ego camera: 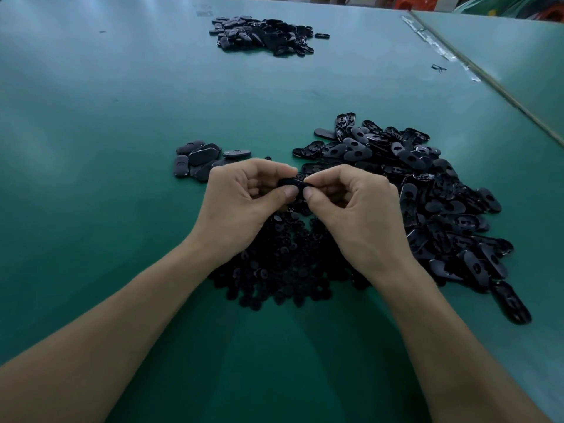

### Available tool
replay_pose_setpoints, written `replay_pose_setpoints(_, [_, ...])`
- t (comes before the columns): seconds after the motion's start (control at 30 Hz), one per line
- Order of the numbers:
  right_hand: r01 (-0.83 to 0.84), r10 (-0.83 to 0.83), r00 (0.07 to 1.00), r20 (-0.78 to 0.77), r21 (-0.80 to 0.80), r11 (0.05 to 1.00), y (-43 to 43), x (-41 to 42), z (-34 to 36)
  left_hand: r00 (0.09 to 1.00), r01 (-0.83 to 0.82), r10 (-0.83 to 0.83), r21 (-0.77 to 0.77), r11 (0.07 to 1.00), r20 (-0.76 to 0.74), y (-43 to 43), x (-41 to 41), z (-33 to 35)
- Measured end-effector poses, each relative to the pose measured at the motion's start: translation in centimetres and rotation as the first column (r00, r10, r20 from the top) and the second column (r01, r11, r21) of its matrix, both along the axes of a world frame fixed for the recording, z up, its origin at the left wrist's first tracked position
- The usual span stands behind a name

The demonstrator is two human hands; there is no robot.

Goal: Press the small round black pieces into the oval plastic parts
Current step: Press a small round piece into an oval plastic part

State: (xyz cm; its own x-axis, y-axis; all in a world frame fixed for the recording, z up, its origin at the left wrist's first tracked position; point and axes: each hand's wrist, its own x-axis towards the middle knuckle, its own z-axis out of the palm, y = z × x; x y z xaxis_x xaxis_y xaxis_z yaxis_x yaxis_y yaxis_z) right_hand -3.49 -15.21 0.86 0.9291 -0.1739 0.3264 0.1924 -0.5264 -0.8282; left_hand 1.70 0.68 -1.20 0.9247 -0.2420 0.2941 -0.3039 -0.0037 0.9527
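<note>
Both hands meet above the green table [91, 178]. My left hand [244, 203] and my right hand [354, 209] pinch one black oval plastic part [297, 183] between thumbs and forefingers; most of it is hidden by the fingertips. Whether a round piece sits in it cannot be seen. Under my wrists lies a heap of small round black pieces [283, 264]. A big pile of oval parts [427, 193] spreads to the right. A small group of oval parts [198, 158] lies just beyond my left hand.
Another heap of black oval parts [265, 35] sits far back in the middle. A seam with tape [439, 47] runs diagonally at the right where a second table joins. A small black scrap [438, 68] lies near that seam.
</note>
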Motion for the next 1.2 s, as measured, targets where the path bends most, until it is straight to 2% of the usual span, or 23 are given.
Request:
replay_pose_setpoints(0.2, [0.152, -0.106, 0.977, 0.184, -0.260, 0.953, 1.1, -0.4, -0.6, 0.998, -0.050, 0.049, -0.041, 0.998, -0.033, 0.0, 0.1, -0.2])
replay_pose_setpoints(0.3, [0.176, -0.103, 0.964, 0.247, -0.298, 0.938, 1.4, -0.5, -0.8, 0.998, -0.055, 0.052, -0.056, 0.997, -0.042, 0.0, 0.0, -0.2])
replay_pose_setpoints(0.4, [0.166, -0.089, 0.959, 0.270, -0.279, 0.946, 1.7, -0.5, -0.7, 0.997, -0.061, 0.058, -0.069, 0.996, -0.053, -0.1, -0.2, -0.1])
replay_pose_setpoints(0.57, [0.148, -0.107, 0.976, 0.192, -0.211, 0.966, 1.9, -0.5, -0.7, 0.998, -0.038, 0.035, -0.068, 0.997, -0.049, -0.1, -0.2, -0.1])
replay_pose_setpoints(0.87, [0.123, -0.123, 0.990, 0.062, 0.013, 0.992, 1.9, -0.3, -0.4, 0.999, -0.030, 0.030, -0.003, 1.000, 0.019, -0.3, -0.6, 0.2])
replay_pose_setpoints(1.2, [0.087, -0.088, 0.994, 0.069, 0.018, 0.996, 1.8, -0.3, -0.5, 1.000, -0.010, 0.010, 0.008, 1.000, -0.005, -0.3, -0.7, 0.4])
